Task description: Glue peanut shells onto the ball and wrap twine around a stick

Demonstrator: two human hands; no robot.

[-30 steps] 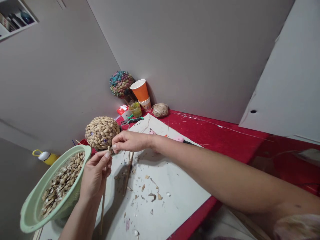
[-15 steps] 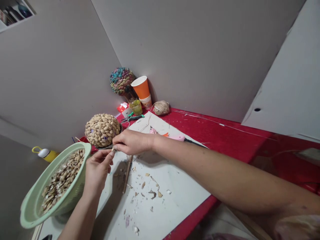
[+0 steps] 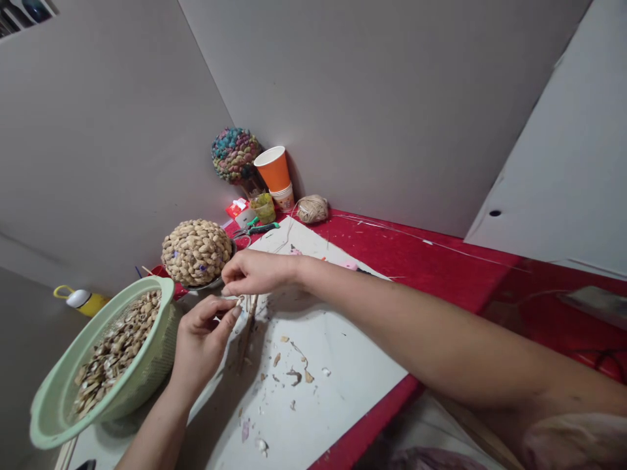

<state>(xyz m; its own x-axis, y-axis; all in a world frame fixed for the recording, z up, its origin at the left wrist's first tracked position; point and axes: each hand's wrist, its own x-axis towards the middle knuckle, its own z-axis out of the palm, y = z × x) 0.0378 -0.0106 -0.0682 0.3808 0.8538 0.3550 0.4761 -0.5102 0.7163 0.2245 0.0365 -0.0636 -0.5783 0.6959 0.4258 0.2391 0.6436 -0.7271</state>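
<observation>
My left hand [image 3: 204,336] pinches a small pale piece [image 3: 239,302], perhaps a bit of shell, between thumb and forefinger. Just above it, my right hand [image 3: 257,271] has its fingers curled and the fingertips pressed together; whatever they hold, if anything, is hidden. Behind the hands sits a ball covered in tan shells [image 3: 196,251], with a few purple spots, on a dark base. To the left of my left hand, a green colander [image 3: 169,290] is filled with loose shells [image 3: 120,349]. A thin brown stick [image 3: 249,329] lies below my right hand, partly covered.
Scraps and flakes [image 3: 294,377] lie scattered over the white board [image 3: 337,372] on the red table [image 3: 416,274]. Farther back stand a multicoloured ball [image 3: 236,155], an orange paper cup [image 3: 274,171], a twine ball [image 3: 312,209] and green-handled pliers [image 3: 262,228]. A yellow bottle [image 3: 93,303] is far left.
My hands have come apart from touching. The left hand has moved slightly right and down, with the small piece in its pinch; the right stays near the shell-covered ball. The view has shifted a little.
</observation>
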